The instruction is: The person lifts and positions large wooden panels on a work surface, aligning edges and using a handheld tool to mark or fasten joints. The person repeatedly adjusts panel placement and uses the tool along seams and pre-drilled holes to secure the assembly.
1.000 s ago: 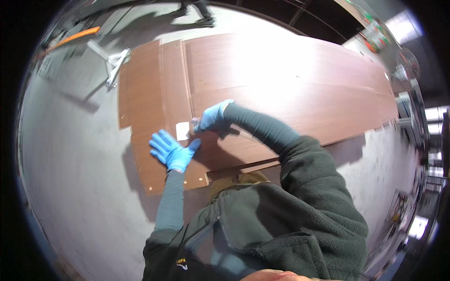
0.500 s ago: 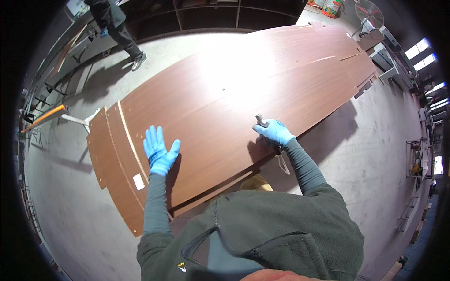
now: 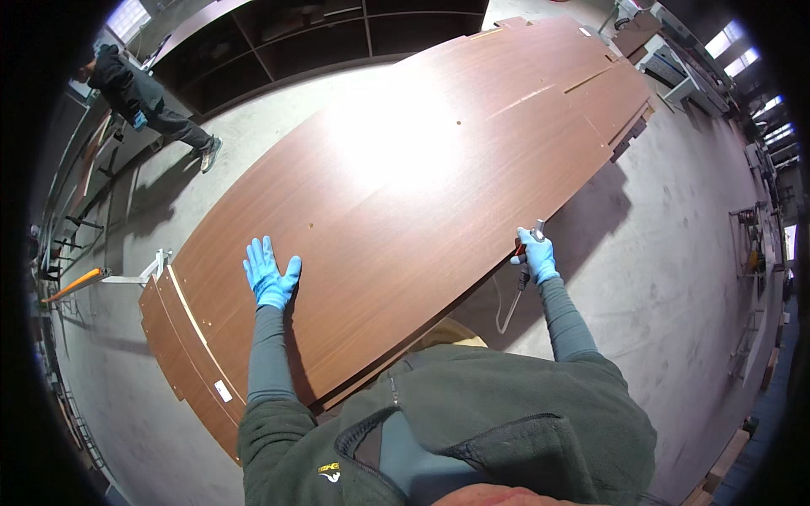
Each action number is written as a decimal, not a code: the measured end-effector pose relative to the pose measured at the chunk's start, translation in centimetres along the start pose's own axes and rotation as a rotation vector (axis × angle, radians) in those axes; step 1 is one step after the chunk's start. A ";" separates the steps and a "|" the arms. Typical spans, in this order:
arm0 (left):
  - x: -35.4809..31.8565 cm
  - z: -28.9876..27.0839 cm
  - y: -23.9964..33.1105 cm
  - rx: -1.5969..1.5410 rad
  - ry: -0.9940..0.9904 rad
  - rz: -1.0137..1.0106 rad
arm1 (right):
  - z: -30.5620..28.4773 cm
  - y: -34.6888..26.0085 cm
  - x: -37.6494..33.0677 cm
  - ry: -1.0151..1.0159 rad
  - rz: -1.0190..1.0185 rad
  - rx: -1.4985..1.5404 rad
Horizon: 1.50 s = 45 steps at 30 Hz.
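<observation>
My left hand (image 3: pixel 270 277), in a blue glove, lies flat with spread fingers on a brown wood-grain panel (image 3: pixel 371 253). My right hand (image 3: pixel 538 255), gloved in blue too, is at the panel's right edge. Its fingers are wrapped round a hose-fed hand tool (image 3: pixel 538 229) with a silver head and a bit of red. A thin pale hose (image 3: pixel 499 320) hangs from it below the panel's edge. Bright glare washes out part of the panel. Several small holes and slots show in its surface.
Narrower brown strips and a white label (image 3: pixel 223 390) lie at the panel's left end. At the far left a person (image 3: pixel 148 105) in dark clothes walks near benches. Dark shelving (image 3: pixel 304 38) stands behind. An orange bar (image 3: pixel 78 283) juts in at left.
My right hand has moved right with the tool, from over the panel to its edge. The left hand still rests on the panel. More of the other person now shows.
</observation>
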<state>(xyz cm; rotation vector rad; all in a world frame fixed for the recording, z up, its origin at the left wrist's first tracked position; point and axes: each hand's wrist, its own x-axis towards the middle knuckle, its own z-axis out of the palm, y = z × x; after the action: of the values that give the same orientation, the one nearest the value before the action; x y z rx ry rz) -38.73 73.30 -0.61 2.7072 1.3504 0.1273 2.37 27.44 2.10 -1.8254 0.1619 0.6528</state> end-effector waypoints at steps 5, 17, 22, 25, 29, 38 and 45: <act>-0.4 -1.5 0.5 -0.001 0.001 0.036 | 0.7 0.9 1.4 0.013 -0.090 0.042; -0.8 -2.5 1.0 0.035 -0.104 -0.078 | 1.8 -0.4 5.0 -0.040 -0.160 -0.075; -1.0 -2.3 1.1 -0.005 -0.028 -0.053 | 1.8 -2.0 5.8 -0.008 -0.148 -0.523; -1.3 -2.2 1.1 -0.039 0.030 -0.057 | 1.8 -3.1 4.9 0.001 -0.165 -0.725; -1.5 -1.7 0.7 -0.060 0.090 -0.025 | 1.7 -4.4 3.2 -0.014 -0.176 -0.753; 0.2 -0.3 1.2 -0.015 0.064 -0.094 | 0.4 -7.4 1.4 -0.242 -0.008 -0.687; 5.6 2.0 18.9 -0.161 0.210 0.148 | -3.7 -15.3 6.3 -0.295 -0.180 -0.347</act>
<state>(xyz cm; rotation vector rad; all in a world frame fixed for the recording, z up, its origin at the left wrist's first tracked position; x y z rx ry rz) -20.23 66.36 0.17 2.7141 1.1281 0.5237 15.39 30.80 12.44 -2.0166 -0.3271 0.8514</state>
